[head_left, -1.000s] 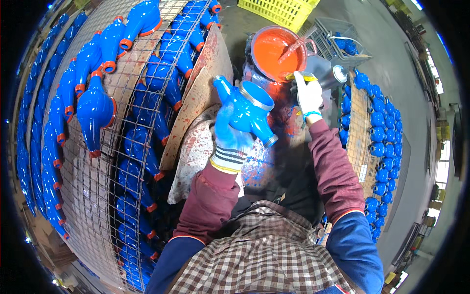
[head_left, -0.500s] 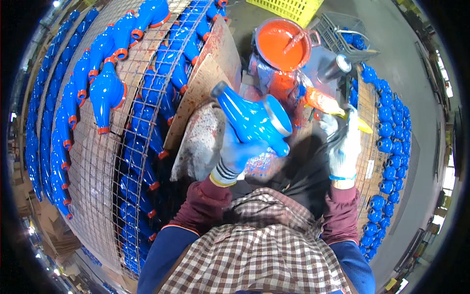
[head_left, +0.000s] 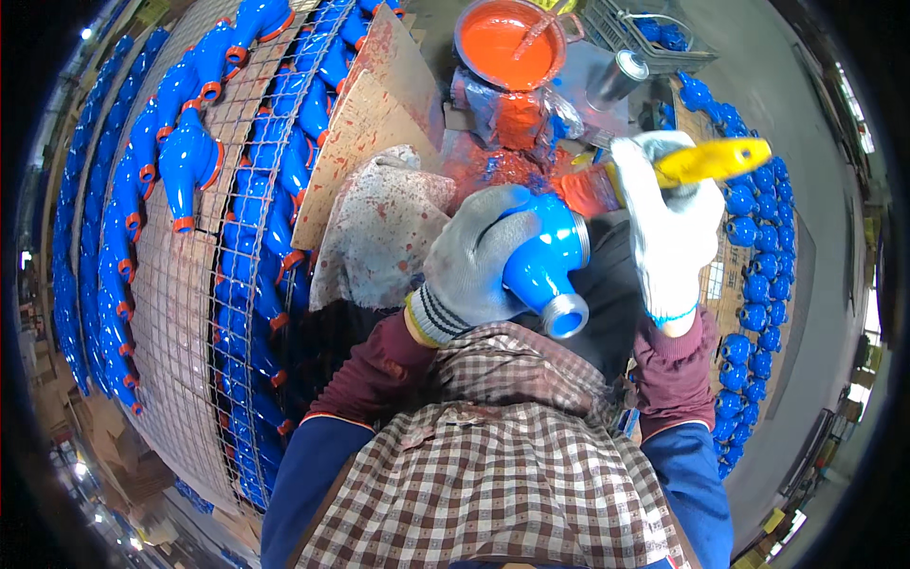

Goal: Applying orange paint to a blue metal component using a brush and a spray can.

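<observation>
Since a moment ago we have tipped the blue pipe part [head_left: 545,261] over, so its open grey end now points down at our checked shirt [head_left: 493,455], and our brush has come across to its wide top. Our left hand [head_left: 479,256], in a grey glove, is wrapped tight around the blue pipe part and holds it up in front of our chest. Our right hand [head_left: 668,232], in a white glove, is closed around the yellow handle of the paint brush [head_left: 654,175]. The orange bristles touch the top rim of the part. Just beyond our hands stands a bucket of orange paint [head_left: 507,47]. A stained rag [head_left: 379,228] lies to our left, beside a wire rack [head_left: 190,284] full of more blue parts [head_left: 185,161]. More blue parts [head_left: 758,275] lie in rows to our right.
</observation>
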A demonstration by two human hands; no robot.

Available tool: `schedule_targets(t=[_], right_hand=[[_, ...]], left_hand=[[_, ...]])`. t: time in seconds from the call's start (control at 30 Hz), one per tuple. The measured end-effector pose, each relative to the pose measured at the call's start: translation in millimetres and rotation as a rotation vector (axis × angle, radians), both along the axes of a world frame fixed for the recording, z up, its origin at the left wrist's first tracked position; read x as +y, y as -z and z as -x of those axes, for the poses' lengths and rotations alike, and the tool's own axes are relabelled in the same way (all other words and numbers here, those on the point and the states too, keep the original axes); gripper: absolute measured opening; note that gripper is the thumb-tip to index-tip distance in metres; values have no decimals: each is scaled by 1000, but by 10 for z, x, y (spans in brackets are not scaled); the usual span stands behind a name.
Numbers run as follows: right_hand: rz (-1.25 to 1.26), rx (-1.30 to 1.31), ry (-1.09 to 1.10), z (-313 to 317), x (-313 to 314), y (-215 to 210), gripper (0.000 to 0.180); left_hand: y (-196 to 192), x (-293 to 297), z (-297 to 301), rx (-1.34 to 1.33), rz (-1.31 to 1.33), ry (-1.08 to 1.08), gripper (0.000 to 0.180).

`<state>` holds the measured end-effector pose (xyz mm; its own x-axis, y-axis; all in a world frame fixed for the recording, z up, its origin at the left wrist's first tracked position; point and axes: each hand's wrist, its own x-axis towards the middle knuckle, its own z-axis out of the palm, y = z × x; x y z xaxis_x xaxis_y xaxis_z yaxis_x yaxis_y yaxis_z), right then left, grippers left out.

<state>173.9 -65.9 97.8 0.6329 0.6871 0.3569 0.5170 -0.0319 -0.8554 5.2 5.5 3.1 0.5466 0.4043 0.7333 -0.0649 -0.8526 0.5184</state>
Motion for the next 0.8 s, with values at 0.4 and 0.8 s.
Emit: schedule_targets(t=[0.4,0.8], right_hand=[[-123,-603,-415,97,-495,-102,28],[-411,32,-389,-187,-412,377,23]], left_hand=[[80,-67,-32,-295,1248,212,78],[-41,-68,13,-671,2082,1108,94]])
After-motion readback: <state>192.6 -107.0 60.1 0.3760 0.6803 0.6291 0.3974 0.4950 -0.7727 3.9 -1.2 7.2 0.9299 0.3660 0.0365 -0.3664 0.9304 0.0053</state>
